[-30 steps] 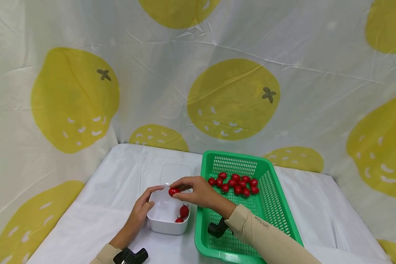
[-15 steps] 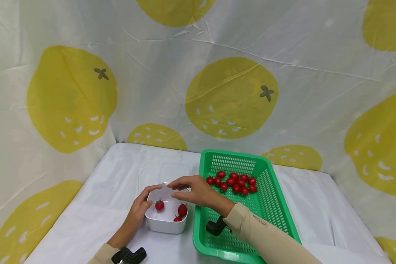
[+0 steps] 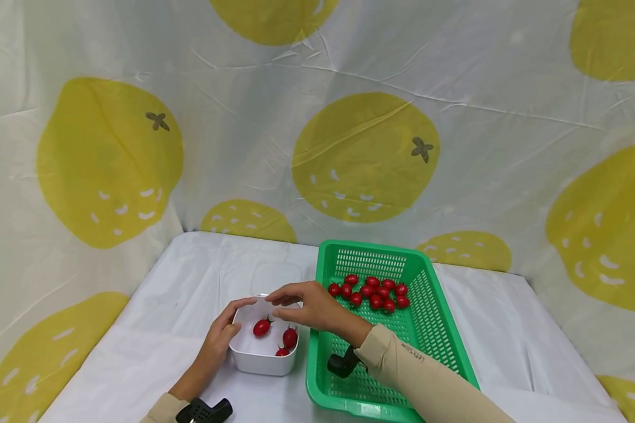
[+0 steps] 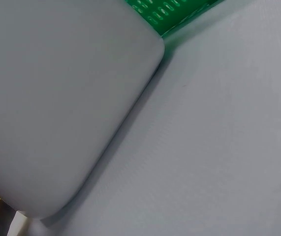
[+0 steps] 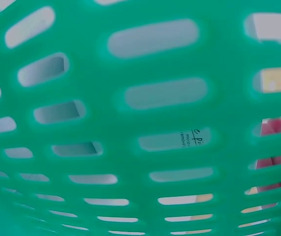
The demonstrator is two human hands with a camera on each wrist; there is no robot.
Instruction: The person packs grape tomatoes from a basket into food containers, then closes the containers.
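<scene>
In the head view, a white square box [image 3: 264, 365] stands left of centre with several cherry tomatoes inside. One cherry tomato [image 3: 261, 327] lies near its middle, and another [image 3: 290, 338] near its right wall. My left hand [image 3: 221, 335] holds the box's left side, fingertips at the far corner and thumb at the rim. My right hand [image 3: 309, 307] hovers over the right rim with bent, parted fingers and nothing visible between them. The left wrist view is mostly the box's outer wall [image 4: 66, 103]; its grip is hidden there.
Right of the box, a green slotted basket [image 3: 447, 329] holds several more cherry tomatoes [image 3: 373, 289] toward its far end. Its wall [image 5: 106, 128] fills the right wrist view. A faint clear lid-like square [image 3: 277, 276] lies behind the box on the white cloth [image 3: 190, 282].
The right hand has let go of a cherry tomato, which dropped into the box and rolled slightly right. The fingers have parted. The left hand keeps its place on the box.
</scene>
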